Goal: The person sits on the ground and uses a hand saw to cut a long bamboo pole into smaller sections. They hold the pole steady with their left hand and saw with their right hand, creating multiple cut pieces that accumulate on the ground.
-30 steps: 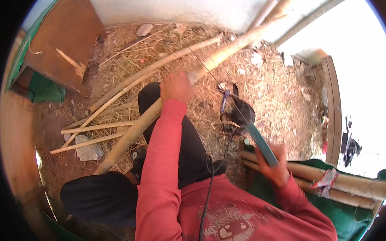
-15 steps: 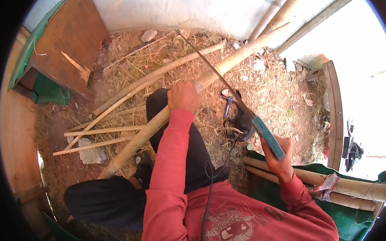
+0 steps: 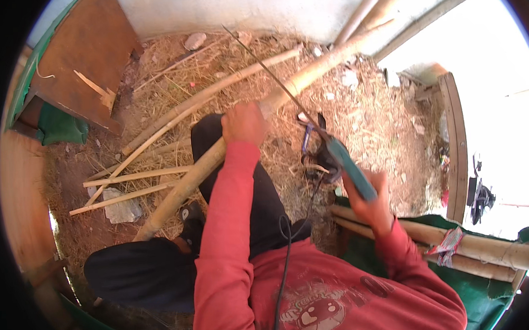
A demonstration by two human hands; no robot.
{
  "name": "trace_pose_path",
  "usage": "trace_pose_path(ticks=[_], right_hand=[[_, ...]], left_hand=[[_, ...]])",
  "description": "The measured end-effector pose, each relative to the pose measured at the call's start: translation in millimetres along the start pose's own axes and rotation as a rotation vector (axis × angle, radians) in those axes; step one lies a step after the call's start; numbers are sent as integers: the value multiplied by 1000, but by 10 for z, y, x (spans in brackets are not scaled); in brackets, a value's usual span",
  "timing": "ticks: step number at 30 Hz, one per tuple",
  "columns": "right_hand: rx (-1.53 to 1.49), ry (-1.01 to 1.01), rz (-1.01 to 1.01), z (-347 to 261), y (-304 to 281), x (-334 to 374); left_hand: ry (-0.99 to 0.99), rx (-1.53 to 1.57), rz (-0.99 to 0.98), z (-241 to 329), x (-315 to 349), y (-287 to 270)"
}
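Note:
My left hand [image 3: 244, 123] grips a thick bamboo pole [image 3: 183, 189] that runs from lower left toward the upper right, resting across my raised knee in dark trousers. My right hand [image 3: 369, 203] is closed on the teal handle of a long thin-bladed saw [image 3: 347, 164]. Its narrow blade [image 3: 272, 70] slants up to the left and crosses above the pole just beyond my left hand. Both arms wear red sleeves.
Thinner bamboo poles [image 3: 214, 93] and split strips [image 3: 135, 176] lie on straw-covered ground at the left. A brown wooden board [image 3: 77, 61] leans at upper left. Bundled bamboo [image 3: 475, 247] rests on green cloth at the right. A stone [image 3: 122, 209] lies by the strips.
My right hand has raised the saw, and its blade now reaches up and left across the pole. My left hand has stayed on the pole.

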State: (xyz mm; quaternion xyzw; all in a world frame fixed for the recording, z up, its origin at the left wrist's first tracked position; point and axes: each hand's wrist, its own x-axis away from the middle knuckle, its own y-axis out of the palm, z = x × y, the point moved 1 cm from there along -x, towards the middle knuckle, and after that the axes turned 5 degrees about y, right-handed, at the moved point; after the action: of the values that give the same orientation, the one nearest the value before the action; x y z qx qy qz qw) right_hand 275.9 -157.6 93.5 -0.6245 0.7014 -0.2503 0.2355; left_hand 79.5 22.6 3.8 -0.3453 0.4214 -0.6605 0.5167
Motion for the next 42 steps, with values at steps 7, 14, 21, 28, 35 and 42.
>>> trace_pose_path(ticks=[7, 14, 21, 28, 35, 42], right_hand=[[112, 35, -23, -128, 10, -145], [60, 38, 16, -199, -42, 40], [-31, 129, 45, -222, -183, 275], [48, 89, -47, -167, -190, 86], [44, 59, 3, 61, -182, 220], [-302, 233, 46, -314, -355, 571]], left_hand=[[-17, -35, -38, 29, 47, 59], [-28, -31, 5, -6, -38, 20], [2, -42, 52, -8, 11, 18], [-9, -15, -36, 26, -1, -85], [-17, -9, -48, 42, -20, -5], [-20, -48, -93, 97, 15, -48]])
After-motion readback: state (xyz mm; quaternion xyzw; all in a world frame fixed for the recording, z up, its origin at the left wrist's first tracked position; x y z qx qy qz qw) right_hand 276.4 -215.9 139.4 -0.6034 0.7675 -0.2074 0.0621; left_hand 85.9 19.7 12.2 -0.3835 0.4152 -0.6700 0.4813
